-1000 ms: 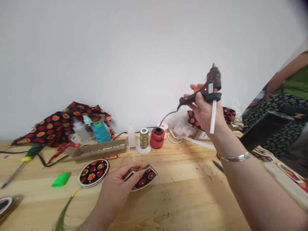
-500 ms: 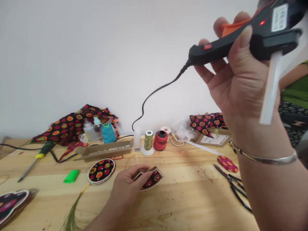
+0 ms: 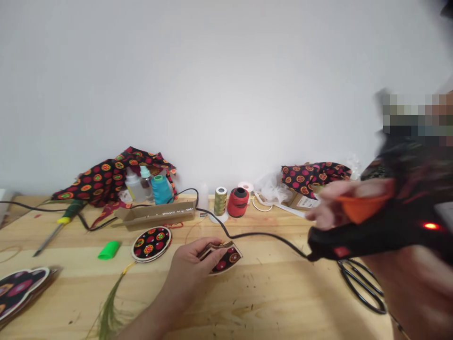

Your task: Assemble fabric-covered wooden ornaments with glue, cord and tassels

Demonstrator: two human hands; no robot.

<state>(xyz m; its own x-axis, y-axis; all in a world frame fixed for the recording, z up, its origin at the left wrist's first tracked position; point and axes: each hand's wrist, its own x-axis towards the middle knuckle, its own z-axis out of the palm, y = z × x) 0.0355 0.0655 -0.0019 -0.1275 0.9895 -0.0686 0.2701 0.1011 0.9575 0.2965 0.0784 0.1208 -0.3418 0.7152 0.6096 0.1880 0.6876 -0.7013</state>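
Note:
My left hand (image 3: 193, 265) is closed on a small fabric-covered piece (image 3: 231, 259), black with red and orange motifs and a pale edge, just above the table. At the right, my right hand (image 3: 410, 271) grips a black hot glue gun (image 3: 354, 243) with an orange trigger and a lit red light. Motion smears the gun and hand, and its nozzle cannot be made out. Its black cord (image 3: 262, 234) runs back across the table. Left of my left hand lies a round fabric-covered disc (image 3: 151, 244) with a green tassel (image 3: 110, 307).
Scissors (image 3: 364, 288) lie partly under my right arm. Thread spools, green (image 3: 220, 202), red (image 3: 238, 203) and blue (image 3: 160, 190), stand behind a cardboard tray (image 3: 159, 215). Further left are a screwdriver (image 3: 53, 238), a green cap (image 3: 108, 250) and a flower-shaped piece (image 3: 21, 290). Patterned cloth (image 3: 95, 182) rests by the wall.
My right hand has come down from high at the upper right with the glue gun, and the cord now lies across the table. My left hand keeps its hold on the fabric piece.

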